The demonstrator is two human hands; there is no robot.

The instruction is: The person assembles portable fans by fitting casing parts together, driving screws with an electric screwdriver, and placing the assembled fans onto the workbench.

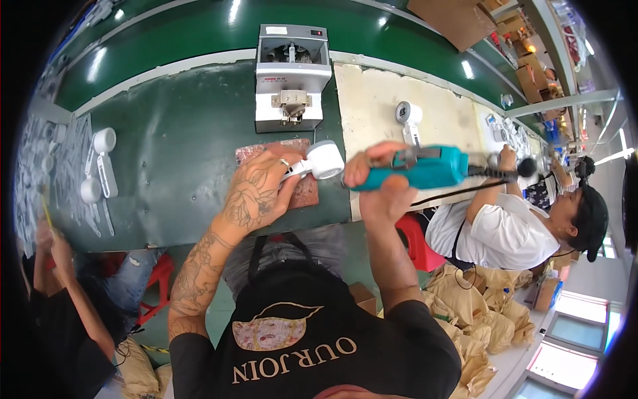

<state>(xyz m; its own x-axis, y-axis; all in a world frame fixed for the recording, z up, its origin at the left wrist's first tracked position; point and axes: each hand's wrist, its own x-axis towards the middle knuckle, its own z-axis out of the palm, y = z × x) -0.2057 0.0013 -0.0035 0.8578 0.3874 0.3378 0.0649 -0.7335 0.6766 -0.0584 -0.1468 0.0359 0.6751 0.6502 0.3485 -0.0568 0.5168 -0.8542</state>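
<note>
1. While your left hand [266, 185] pinches the white gadget's [325, 160] handle over the red pad [306, 195], hold its round head steady.
2. Your right hand [389, 194] wraps the teal screwdriver [435, 167]; align it squarely before pressing, its tip being unclear.
3. Let the black cord [458, 193] hang free.

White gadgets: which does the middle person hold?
The white gadget in the left hand, by the reddish pad; the others are outside this person's grasp.

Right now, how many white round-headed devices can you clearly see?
4: held device in your left hand; upper device and lower device at left on the green bench top; another device on the cream sheet. Others may be hidden in the clutter at far left and right.
</note>
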